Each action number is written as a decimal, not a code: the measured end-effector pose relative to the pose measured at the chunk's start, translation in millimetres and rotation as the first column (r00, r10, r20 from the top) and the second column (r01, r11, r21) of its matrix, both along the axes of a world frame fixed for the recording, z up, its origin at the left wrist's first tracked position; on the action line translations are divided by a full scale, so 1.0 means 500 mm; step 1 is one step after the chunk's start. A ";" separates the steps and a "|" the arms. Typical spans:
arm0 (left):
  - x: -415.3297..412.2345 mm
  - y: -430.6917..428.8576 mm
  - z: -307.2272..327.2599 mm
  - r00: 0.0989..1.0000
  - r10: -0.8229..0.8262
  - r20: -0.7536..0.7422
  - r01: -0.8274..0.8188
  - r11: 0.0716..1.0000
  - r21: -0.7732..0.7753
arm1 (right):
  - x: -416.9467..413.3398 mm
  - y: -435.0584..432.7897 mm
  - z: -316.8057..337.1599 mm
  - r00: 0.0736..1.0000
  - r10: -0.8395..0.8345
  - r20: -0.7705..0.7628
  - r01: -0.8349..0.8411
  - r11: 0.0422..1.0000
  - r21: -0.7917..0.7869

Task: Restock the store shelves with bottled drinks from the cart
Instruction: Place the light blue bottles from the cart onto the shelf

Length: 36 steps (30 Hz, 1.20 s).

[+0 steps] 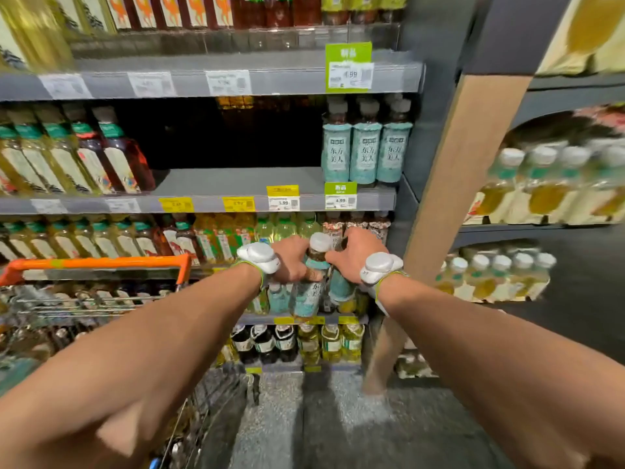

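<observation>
Fingers [338, 257] on left hand [291, 262] and right hand [360, 253] wrap bottles [306, 296]; keep upright, slot beside matching row [367, 154] right of centre.

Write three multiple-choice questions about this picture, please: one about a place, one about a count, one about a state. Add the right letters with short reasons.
1. Where is the shopping cart?
A) left of both arms
B) right of both arms
C) on the top shelf

2. How many teal-labelled tea bottles stand in the front row on the middle shelf?
A) one
B) three
C) six

3. What does the left hand do?
A) hangs open
B) grips a white-capped bottle
C) lies flat on the floor

Answers:
1 A: it shows at the left edge, beside the left forearm.
2 B: three labels stand side by side next to the bare gap.
3 B: its fingers curl round the bottle just below the cap.
</observation>
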<state>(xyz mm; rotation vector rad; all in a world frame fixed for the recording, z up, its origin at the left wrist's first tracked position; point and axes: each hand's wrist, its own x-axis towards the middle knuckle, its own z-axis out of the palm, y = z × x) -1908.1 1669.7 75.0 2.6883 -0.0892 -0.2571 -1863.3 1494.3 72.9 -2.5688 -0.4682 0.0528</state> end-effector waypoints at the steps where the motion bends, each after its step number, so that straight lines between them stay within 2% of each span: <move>1: 0.005 -0.007 0.002 1.000 0.018 0.012 -0.017 0.997 -0.071 | 0.005 -0.006 0.003 0.998 -0.067 0.005 0.067 0.997 0.034; 4: 0.022 -0.022 0.011 0.994 0.098 0.038 -0.078 0.933 -0.351 | 0.014 -0.014 0.017 0.961 -0.275 0.005 0.270 0.946 0.179; 7: 0.034 -0.024 0.018 0.975 0.206 0.083 -0.140 0.859 -0.492 | 0.019 -0.012 0.036 0.901 -0.429 -0.063 0.422 0.838 0.346; 10: 0.034 -0.018 0.031 0.939 0.343 0.022 -0.220 0.648 -0.729 | 0.018 -0.008 0.068 0.852 -0.490 -0.184 0.501 0.663 0.556; 13: 0.039 -0.012 0.047 0.872 0.483 -0.076 -0.310 0.425 -0.851 | 0.012 0.007 0.082 0.849 -0.379 -0.368 0.521 0.484 0.704; 15: 0.049 0.000 0.058 0.820 0.556 -0.132 -0.364 0.330 -0.871 | 0.006 0.021 0.088 0.813 -0.228 -0.535 0.581 0.349 0.735; 17: 0.057 0.011 0.068 0.799 0.570 -0.192 -0.377 0.227 -0.898 | 0.002 0.037 0.093 0.778 -0.052 -0.626 0.613 0.278 0.739; 19: 0.059 0.022 0.075 0.798 0.563 -0.215 -0.369 0.176 -0.912 | -0.003 0.051 0.097 0.738 0.090 -0.669 0.627 0.277 0.728; 25: 0.044 0.056 0.082 0.777 0.589 -0.223 -0.398 0.184 -0.899 | -0.017 0.087 0.102 0.641 0.297 -0.708 0.633 0.317 0.706; 34: 0.013 0.087 0.098 0.790 0.576 -0.212 -0.396 0.213 -0.893 | -0.019 0.114 0.082 0.647 0.422 -0.635 0.521 0.364 0.772; 36: 0.011 0.087 0.102 0.800 0.560 -0.218 -0.387 0.203 -0.900 | -0.017 0.117 0.078 0.670 0.436 -0.601 0.440 0.419 0.794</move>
